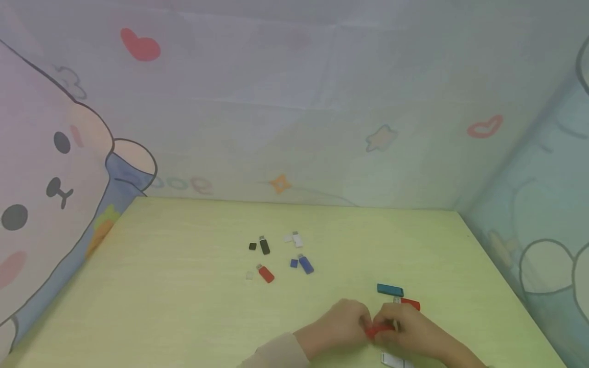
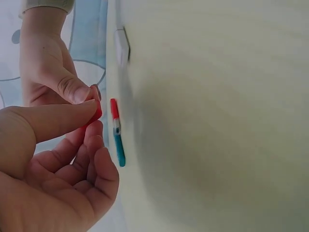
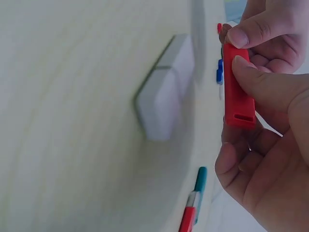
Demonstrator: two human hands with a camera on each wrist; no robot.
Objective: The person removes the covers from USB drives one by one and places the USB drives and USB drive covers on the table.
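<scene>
Low over the table, both hands meet at a red USB stick (image 3: pixel 238 99). My right hand (image 1: pixel 414 329) pinches its body between thumb and fingers, and the slotted end points toward the palm. At the other end, the thumb and fingers of my left hand (image 1: pixel 342 322) pinch the stick's tip. Fingertips of the left hand cover that end in the right wrist view. Just beyond the right hand lie a teal piece (image 1: pixel 390 290) and another red USB stick (image 1: pixel 411 304) with its metal plug bare. A white USB stick (image 3: pixel 166 89) lies below the hands.
Farther back on the pale wooden table (image 1: pixel 161 286) are uncapped USB sticks: black (image 1: pixel 264 246), white (image 1: pixel 297 240), blue (image 1: pixel 306 264) and red (image 1: pixel 266 274). Each has a small cap beside it, like the blue cap (image 1: pixel 294 263). Printed cloth (image 1: pixel 276 102) hangs behind the table.
</scene>
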